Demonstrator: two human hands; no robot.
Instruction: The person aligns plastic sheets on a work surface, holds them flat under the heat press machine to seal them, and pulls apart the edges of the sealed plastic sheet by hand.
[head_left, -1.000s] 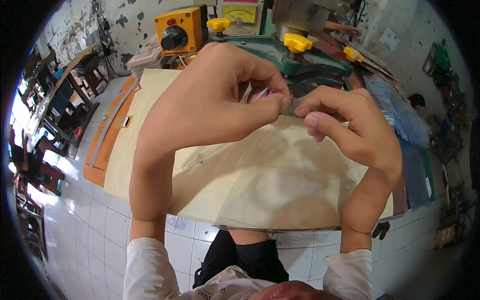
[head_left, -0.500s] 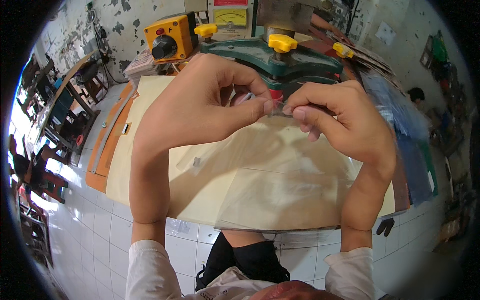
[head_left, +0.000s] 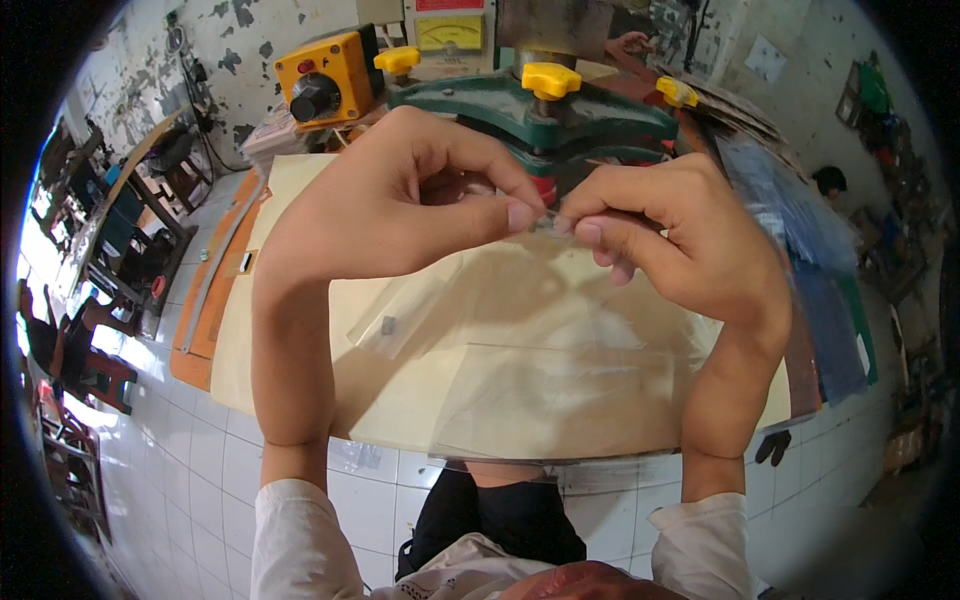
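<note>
My left hand (head_left: pixel 400 210) arches over the cream board (head_left: pixel 300 350), its thumb and forefinger pinched together. Close beside it, my right hand (head_left: pixel 680 225) also pinches with thumb and forefinger, its other fingers curled below. Between the fingertips a small piece of clear plastic (head_left: pixel 551 222) shows; its full shape is too faint to make out. Beneath my hands, large clear plastic sheets (head_left: pixel 560 400) lie on the board. A narrow clear plastic strip with a small grey patch (head_left: pixel 389 325) lies below my left wrist.
Just beyond my hands stands a dark green press frame (head_left: pixel 470 105) with yellow knobs (head_left: pixel 551 80). A yellow control box (head_left: pixel 330 82) sits back left. Blue-tinted plastic sheets (head_left: pixel 785 230) are piled at the right. Another person's hand (head_left: pixel 630 45) shows behind the press.
Both hands keep their pinch and have shifted slightly left in the picture, along with the press. Less shows inside the curl of my left hand. Another person's hand has come into sight at the back.
</note>
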